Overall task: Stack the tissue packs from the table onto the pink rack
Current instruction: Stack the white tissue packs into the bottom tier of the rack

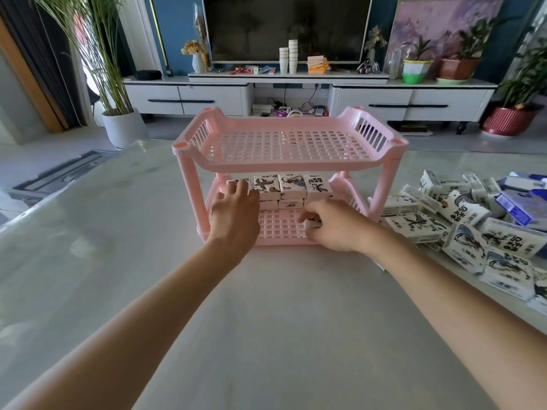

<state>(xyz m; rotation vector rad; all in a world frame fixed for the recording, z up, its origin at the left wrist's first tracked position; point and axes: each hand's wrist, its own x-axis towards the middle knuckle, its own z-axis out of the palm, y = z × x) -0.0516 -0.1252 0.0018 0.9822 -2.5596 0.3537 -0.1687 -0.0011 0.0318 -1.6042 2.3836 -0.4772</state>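
Observation:
A pink two-tier rack (pixel 284 165) stands on the table in front of me, its top tier bare. Several white tissue packs with black drawings (pixel 291 187) are stacked in two layers at the back of the lower tier. My left hand (pixel 233 208) reaches into the lower tier, fingers resting on the leftmost stacked pack. My right hand (pixel 331 223) is at the front right of the lower tier, fingers curled round a small white tissue pack (pixel 312 224), mostly hidden by the hand. A loose heap of several more tissue packs (pixel 461 220) lies on the table to the right.
The grey table (pixel 266 321) stretches toward me. Some blue packs (pixel 515 205) lie among the heap at the far right. Beyond the table are a TV cabinet (pixel 296 93), a television, paper cups and potted plants (pixel 118 84).

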